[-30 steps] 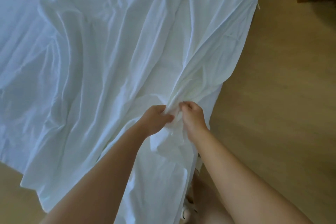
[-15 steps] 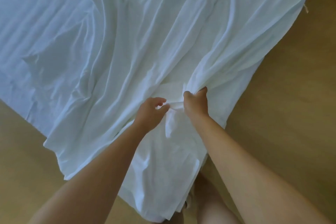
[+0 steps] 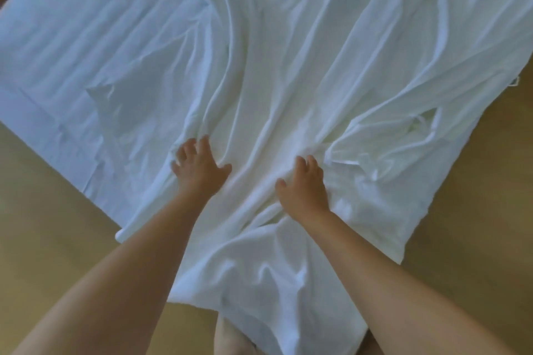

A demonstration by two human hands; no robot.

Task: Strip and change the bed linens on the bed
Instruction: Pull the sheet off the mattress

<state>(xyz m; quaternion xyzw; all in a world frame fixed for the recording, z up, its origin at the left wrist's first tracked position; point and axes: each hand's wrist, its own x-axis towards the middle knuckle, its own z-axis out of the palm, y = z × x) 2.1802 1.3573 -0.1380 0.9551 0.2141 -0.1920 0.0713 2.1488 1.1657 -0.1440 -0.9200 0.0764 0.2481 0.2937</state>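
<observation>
Shows a white sheet (image 3: pixel 288 66) off the bed and spread out, heavily wrinkled, with bare wooden floor (image 3: pixel 43 210) visible past the sheet's left, right and near edges. Suggests stripping is already done and smoothing or folding is in hand, with fresh linen presumably still to go on and no bed in view. Places the left hand (image 3: pixel 199 170) and right hand (image 3: pixel 304 184) palm-down on the sheet's near middle, side by side but apart, fingers (image 3: pixel 184 153) bent with tips dug into gathered folds, thumbs splayed flat, ridges of sheet fanning away from both sets of fingertips.
</observation>
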